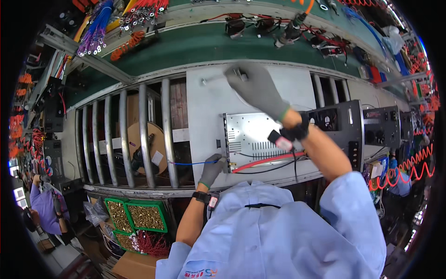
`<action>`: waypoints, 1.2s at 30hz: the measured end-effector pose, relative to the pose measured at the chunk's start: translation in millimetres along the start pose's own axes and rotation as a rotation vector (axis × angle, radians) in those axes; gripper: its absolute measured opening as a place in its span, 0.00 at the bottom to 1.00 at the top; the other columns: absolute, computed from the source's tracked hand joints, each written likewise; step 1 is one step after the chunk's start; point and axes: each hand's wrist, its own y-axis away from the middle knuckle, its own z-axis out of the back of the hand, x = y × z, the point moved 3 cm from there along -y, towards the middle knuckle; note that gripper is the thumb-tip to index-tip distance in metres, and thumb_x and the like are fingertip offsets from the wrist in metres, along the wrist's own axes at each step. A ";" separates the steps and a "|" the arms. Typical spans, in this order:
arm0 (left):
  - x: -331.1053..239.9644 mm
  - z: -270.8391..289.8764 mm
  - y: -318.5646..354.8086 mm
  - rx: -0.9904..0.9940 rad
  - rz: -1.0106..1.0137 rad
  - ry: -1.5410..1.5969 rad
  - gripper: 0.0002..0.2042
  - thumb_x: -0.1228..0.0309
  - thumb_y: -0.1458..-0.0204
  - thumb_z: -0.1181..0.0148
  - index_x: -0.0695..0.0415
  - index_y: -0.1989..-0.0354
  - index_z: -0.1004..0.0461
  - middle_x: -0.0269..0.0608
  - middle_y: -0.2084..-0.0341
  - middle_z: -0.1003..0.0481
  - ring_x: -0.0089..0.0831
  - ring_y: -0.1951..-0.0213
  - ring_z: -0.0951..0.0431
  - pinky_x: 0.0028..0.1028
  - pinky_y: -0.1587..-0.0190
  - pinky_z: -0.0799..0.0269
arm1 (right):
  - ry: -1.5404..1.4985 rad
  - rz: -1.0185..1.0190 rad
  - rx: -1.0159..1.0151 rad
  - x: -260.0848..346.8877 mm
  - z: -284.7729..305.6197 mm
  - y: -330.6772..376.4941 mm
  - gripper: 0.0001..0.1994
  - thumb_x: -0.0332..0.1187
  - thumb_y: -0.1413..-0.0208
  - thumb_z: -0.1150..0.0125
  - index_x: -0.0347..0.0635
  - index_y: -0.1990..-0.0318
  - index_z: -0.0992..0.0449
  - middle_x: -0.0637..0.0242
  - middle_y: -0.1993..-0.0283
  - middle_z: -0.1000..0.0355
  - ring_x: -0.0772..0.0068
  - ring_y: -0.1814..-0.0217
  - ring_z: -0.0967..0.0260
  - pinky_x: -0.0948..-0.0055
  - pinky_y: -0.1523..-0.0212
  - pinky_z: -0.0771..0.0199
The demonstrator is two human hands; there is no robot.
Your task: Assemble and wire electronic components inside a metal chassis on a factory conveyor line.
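A silver metal chassis (251,135) with vent slots lies on the white board in front of me. At its near left corner my left hand (213,171), in a grey glove, is closed on a blue wire (193,163) that sticks out to the left. A thick red cable (265,161) and thin black wires run along the chassis's near side. Above its far edge is my right hand (253,86), gloved and smeared by motion, closed around a slim metal hand tool (213,79) that looks like a wrench and points left.
Metal rollers (124,139) stretch to the left of the white board (202,107). Black equipment cases (346,132) stand on the right. Green trays (146,217) of brass fittings sit at the lower left, near another person (46,209). A power tool (291,31) hangs over the far green surface.
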 end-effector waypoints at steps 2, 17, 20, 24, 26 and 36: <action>-2.2 -3.7 3.1 0.024 0.026 0.019 0.12 0.65 0.42 0.42 0.62 0.60 0.23 0.31 0.76 0.26 0.17 0.76 0.32 0.20 0.74 0.35 | -0.165 -0.410 0.180 -25.5 8.2 66.7 0.10 0.36 0.47 0.40 0.40 0.64 0.21 0.60 0.70 0.25 0.68 0.70 0.31 0.68 0.65 0.30; 2.9 -14.3 6.4 -0.105 -0.001 -0.099 0.09 0.67 0.42 0.42 0.61 0.66 0.24 0.31 0.83 0.30 0.18 0.81 0.34 0.22 0.79 0.38 | 0.081 -0.158 0.405 -49.4 -64.5 277.7 0.10 0.31 0.44 0.42 0.42 0.55 0.26 0.57 0.68 0.28 0.52 0.68 0.27 0.57 0.65 0.24; 1.1 -15.2 5.1 -0.098 0.007 -0.081 0.09 0.68 0.40 0.43 0.61 0.68 0.25 0.31 0.84 0.31 0.18 0.82 0.35 0.22 0.79 0.39 | 0.117 -0.154 0.424 -50.5 -73.8 281.2 0.10 0.30 0.45 0.42 0.41 0.56 0.26 0.56 0.68 0.28 0.53 0.68 0.27 0.59 0.66 0.23; 4.0 -14.1 4.4 -0.097 -0.001 -0.037 0.08 0.68 0.41 0.42 0.60 0.69 0.25 0.31 0.84 0.32 0.18 0.82 0.35 0.22 0.79 0.40 | 0.084 -0.163 0.407 -47.7 -76.9 280.1 0.10 0.30 0.46 0.41 0.40 0.56 0.26 0.56 0.68 0.29 0.53 0.68 0.26 0.60 0.67 0.23; 7.6 -14.0 2.9 -0.114 -0.026 -0.042 0.08 0.69 0.41 0.42 0.60 0.69 0.25 0.30 0.84 0.31 0.18 0.82 0.35 0.22 0.79 0.40 | 0.063 -0.162 0.387 -46.8 -77.9 278.3 0.11 0.30 0.46 0.41 0.40 0.56 0.26 0.56 0.68 0.29 0.53 0.68 0.26 0.59 0.67 0.23; 2.5 -15.2 3.2 -0.095 0.007 -0.005 0.08 0.69 0.42 0.41 0.61 0.67 0.25 0.30 0.81 0.30 0.17 0.81 0.35 0.21 0.79 0.39 | 0.216 -0.067 0.520 -42.5 -85.6 281.9 0.09 0.32 0.47 0.41 0.39 0.61 0.29 0.61 0.70 0.31 0.59 0.70 0.27 0.63 0.70 0.24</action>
